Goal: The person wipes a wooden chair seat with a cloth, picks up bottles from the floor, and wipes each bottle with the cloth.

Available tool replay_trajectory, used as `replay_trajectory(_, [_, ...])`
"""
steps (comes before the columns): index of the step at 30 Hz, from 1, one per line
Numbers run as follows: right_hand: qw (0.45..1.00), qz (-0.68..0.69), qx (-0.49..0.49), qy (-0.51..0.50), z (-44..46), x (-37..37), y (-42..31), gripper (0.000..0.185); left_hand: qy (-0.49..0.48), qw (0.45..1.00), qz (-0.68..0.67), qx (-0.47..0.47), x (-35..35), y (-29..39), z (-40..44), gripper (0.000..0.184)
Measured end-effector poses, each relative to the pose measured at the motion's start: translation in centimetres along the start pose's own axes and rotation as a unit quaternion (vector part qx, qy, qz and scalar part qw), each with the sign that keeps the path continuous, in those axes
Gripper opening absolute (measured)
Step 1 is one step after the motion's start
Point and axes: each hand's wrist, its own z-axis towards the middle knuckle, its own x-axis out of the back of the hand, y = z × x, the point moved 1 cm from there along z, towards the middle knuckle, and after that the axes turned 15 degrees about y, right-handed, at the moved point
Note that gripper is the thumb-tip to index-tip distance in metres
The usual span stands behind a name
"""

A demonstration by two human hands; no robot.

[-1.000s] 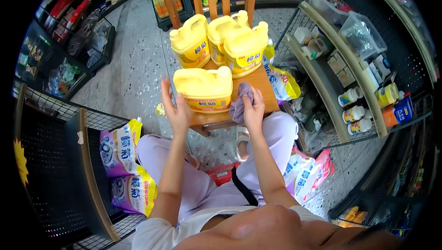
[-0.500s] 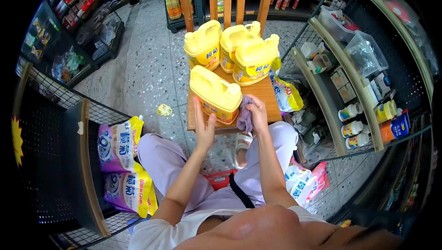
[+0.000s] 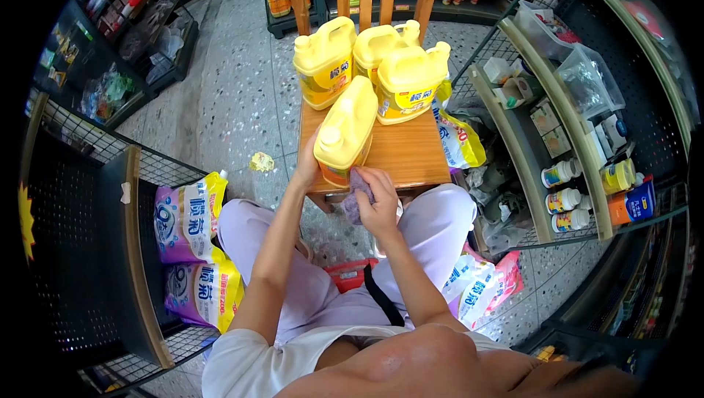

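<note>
We are holding our two hands apart at the nearest yellow jug, which is resting on the front of the wooden chair with its cap facing us. Our left hand is pressing along the left side of the jug, low down; its fingers are mostly passing out of sight, so we cannot tell how far they are curling. Our right hand is closing partway around a bunched purple cloth, the fingers bending over it, and is bringing the cloth against the jug's lower front corner.

Beyond our hands, three more yellow jugs are standing upright on the chair, two of them close together on the right. To the right of our right hand, a yellow and white bag is leaning beside the chair, and farther right small bottles are lining a shelf. To the left of our left hand, a pale yellow scrap is lying on the floor, and nearer us, two purple and yellow bags are sitting by a rack.
</note>
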Motion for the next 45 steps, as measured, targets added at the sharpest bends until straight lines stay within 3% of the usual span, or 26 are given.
replay_trajectory(1, [1.000, -0.006, 0.008, -0.002, -0.1, -0.3, -0.1, 0.037, -0.032, 0.999, 0.029, -0.008, 0.7, -0.1, 0.7, 0.048])
replay_trajectory(4, [0.999, -0.030, 0.036, -0.010, -0.4, -1.1, -0.6, 0.037, 0.019, 0.998, 0.052, 0.011, 1.9, -1.2, 3.2, 0.046])
replay_trajectory(8, [0.996, -0.053, 0.063, -0.016, -0.5, -1.7, -1.0, 0.038, -0.019, 0.995, 0.092, 0.025, 1.6, 0.4, 3.9, 0.046])
replay_trajectory(11, [0.997, -0.041, 0.062, -0.003, 0.1, -1.4, -0.7, 0.038, -0.036, 0.982, 0.185, -0.025, 0.4, 3.4, 2.0, 0.048])
replay_trajectory(14, [0.994, -0.035, 0.091, 0.053, 2.2, -0.7, -1.3, 0.039, -0.075, 0.984, 0.128, -0.095, 1.7, 3.0, 2.4, 0.054])
replay_trajectory(17, [0.983, -0.034, 0.149, 0.100, 5.3, -0.3, -2.5, 0.040, -0.059, 0.978, 0.079, -0.181, -0.1, 5.0, -0.3, 0.065])
replay_trajectory(21, [0.958, -0.097, 0.258, 0.081, 8.3, -0.6, -4.6, 0.040, -0.086, 0.958, 0.113, -0.249, -0.7, 5.6, -1.8, 0.096])
replay_trajectory(23, [0.956, -0.124, 0.257, 0.066, 8.9, -1.3, -5.2, 0.038, -0.078, 0.945, 0.149, -0.279, 0.0, 4.7, -1.6, 0.110])
replay_trajectory(26, [0.953, -0.147, 0.260, 0.049, 9.4, -2.4, -5.8, 0.038, -0.043, 0.924, 0.236, -0.299, -1.8, 6.4, -3.2, 0.111])
replay_trajectory(30, [0.951, -0.183, 0.249, 0.031, 10.0, -2.5, -6.6, 0.037, 0.021, 0.950, 0.202, -0.237, -2.8, 5.6, -3.2, 0.087])
replay_trajectory(33, [0.936, -0.224, 0.271, 0.028, 10.2, -2.8, -6.6, 0.029, 0.032, 0.925, 0.256, -0.280, -2.1, 5.5, -2.7, 0.082])
replay_trajectory(36, [0.925, -0.257, 0.280, 0.030, 9.9, -3.3, -6.7, 0.029, 0.045, 0.906, 0.306, -0.290, -2.3, 6.3, -3.0, 0.079])
replay_trajectory(37, [0.920, -0.272, 0.280, 0.034, 9.5, -3.7, -6.6, 0.030, 0.038, 0.925, 0.262, -0.273, -2.4, 6.0, -2.9, 0.081])
replay_trajectory(40, [0.905, -0.315, 0.285, 0.010, 9.1, -3.7, -7.0, 0.030, 0.033, 0.903, 0.290, -0.316, -2.3, 5.7, -2.9, 0.082])
replay_trajectory(45, [0.913, -0.316, 0.254, -0.046, 9.5, -3.1, -8.0, 0.029, 0.023, 0.916, 0.271, -0.296, -2.6, 6.2, -3.3, 0.083])
